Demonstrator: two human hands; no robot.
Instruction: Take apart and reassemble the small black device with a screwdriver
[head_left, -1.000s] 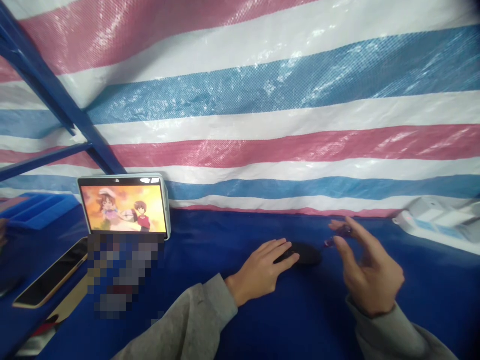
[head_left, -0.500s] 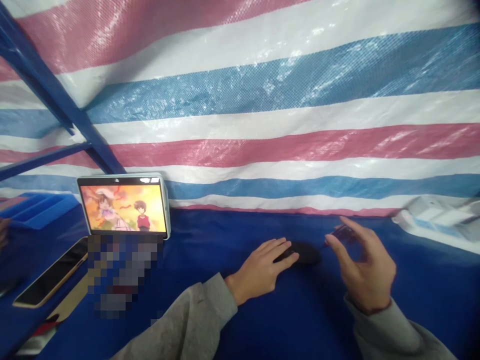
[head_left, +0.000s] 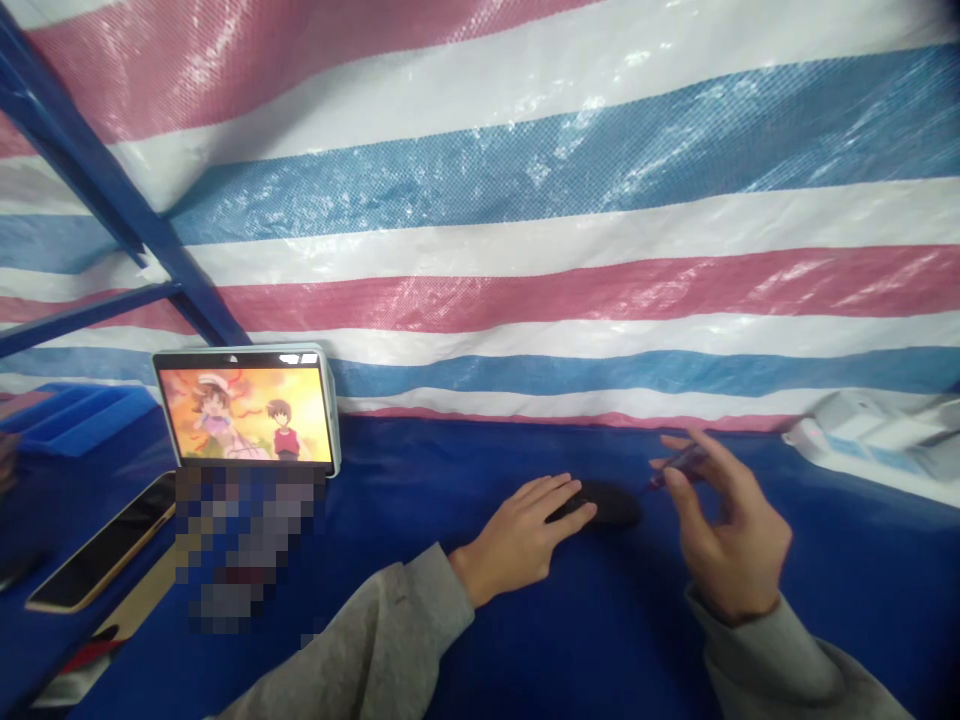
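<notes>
A dark, flat, rounded object [head_left: 615, 504] lies on the blue table. My left hand [head_left: 525, 540] rests on its left end, fingers extended and pressing it from above. To the right, my right hand [head_left: 727, 530] is raised over the table, thumb and fingers closed round a small, dark reddish-purple translucent item [head_left: 684, 464]. That item's tip points down and left toward the dark object's right end. Its exact kind is too blurred to tell.
At the left a tablet [head_left: 247, 412] stands upright showing a cartoon. A phone [head_left: 105, 545] lies beside a pixelated patch. Behind it is a blue tray [head_left: 82, 418], with part of another hand at the left edge. White packages [head_left: 877, 440] sit at the right.
The fingers of my right hand have shifted round the small item, which is turned a little differently. My left hand and the dark object have stayed in place.
</notes>
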